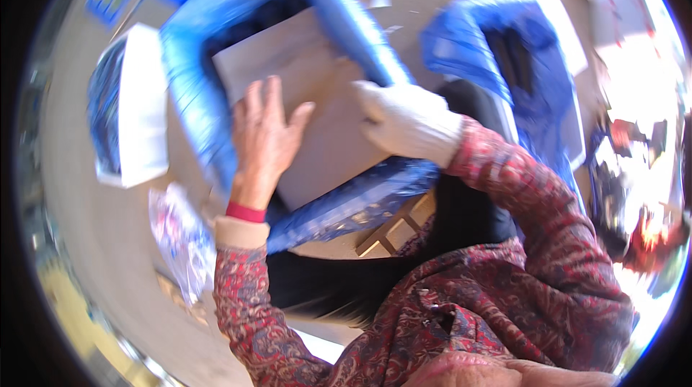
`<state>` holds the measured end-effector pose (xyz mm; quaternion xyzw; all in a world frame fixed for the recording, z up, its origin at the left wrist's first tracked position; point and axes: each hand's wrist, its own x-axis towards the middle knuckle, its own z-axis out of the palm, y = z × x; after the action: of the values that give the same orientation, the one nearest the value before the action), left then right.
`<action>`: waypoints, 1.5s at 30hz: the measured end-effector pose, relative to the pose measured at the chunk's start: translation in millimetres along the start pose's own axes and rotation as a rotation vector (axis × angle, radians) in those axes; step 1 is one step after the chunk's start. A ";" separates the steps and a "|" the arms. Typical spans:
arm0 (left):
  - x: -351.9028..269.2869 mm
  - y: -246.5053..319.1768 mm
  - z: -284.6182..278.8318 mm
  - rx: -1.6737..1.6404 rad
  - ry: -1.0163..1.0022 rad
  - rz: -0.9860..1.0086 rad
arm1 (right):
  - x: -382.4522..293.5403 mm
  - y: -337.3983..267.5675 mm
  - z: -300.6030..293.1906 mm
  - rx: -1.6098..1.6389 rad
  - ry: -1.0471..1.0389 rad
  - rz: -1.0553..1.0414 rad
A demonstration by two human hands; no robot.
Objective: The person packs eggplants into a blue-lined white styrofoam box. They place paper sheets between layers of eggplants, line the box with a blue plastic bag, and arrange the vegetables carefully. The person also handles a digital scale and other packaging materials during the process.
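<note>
A large container lined with blue plastic film [186, 84] stands before me, its liner folded over the rim. Inside lies a flat greyish-brown sheet [330, 138], apparently cardboard, with dark contents [270, 17] showing past its far edge. Over the sheet's left part, my bare left hand [265, 133] is spread, palm down, fingers apart. My right hand [405, 119], in a white knitted glove, is at the sheet's right side by the liner. Its fingers are curled, and blur hides whether they grip anything.
To the left stands a white box [143, 111] with blue film inside, near a clear plastic bag [184, 241]. A second blue-lined box [519, 57] with dark contents is at right. A brown slatted piece [397, 233] lies near my legs.
</note>
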<state>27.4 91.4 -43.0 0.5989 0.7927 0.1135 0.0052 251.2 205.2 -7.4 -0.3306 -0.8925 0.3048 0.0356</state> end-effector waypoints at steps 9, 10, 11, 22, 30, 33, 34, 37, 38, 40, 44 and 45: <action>20.4 9.0 92.9 0.099 -0.312 -0.139 | -9.6 11.2 33.3 -0.052 0.138 -0.106; 26.6 18.5 93.0 0.100 -0.305 -0.173 | -10.8 12.8 29.4 -0.031 0.127 -0.126; 26.1 12.2 105.9 0.249 -0.311 -0.178 | -11.3 4.6 26.6 -0.071 0.043 -0.067; 24.1 1.0 122.2 0.415 -0.326 -0.317 | -164.4 405.7 -60.8 -0.284 0.234 0.601; -53.6 -0.5 22.5 -0.006 -0.480 -0.127 | -249.2 375.8 -114.6 0.008 -0.153 0.833; -73.5 14.9 18.6 -0.048 -0.369 -0.382 | -210.8 406.6 -76.4 0.165 0.175 0.793; -84.4 4.0 21.9 -0.066 -0.343 -0.494 | -192.2 406.3 -59.1 0.030 0.188 0.805; -105.7 -2.0 20.7 -0.273 -0.367 -0.762 | -128.8 384.2 -26.1 0.018 0.266 0.824; -109.3 -3.5 17.1 -0.370 -0.408 -0.830 | -120.1 385.2 -11.4 -0.041 0.226 0.792; -109.8 -10.2 18.8 -0.415 -0.374 -0.874 | -89.2 379.9 3.2 -0.229 0.207 0.688; -108.1 -16.8 16.1 -0.385 -0.373 -0.949 | -45.6 405.7 32.6 -0.585 0.068 0.739; -105.0 -21.0 7.7 -0.534 -0.353 -1.053 | -47.8 401.4 26.7 -0.600 0.041 0.714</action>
<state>38.3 -12.5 -67.8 0.1148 0.9134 0.1896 0.3414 509.6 401.1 -250.4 -0.6188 -0.7706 0.0198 -0.1512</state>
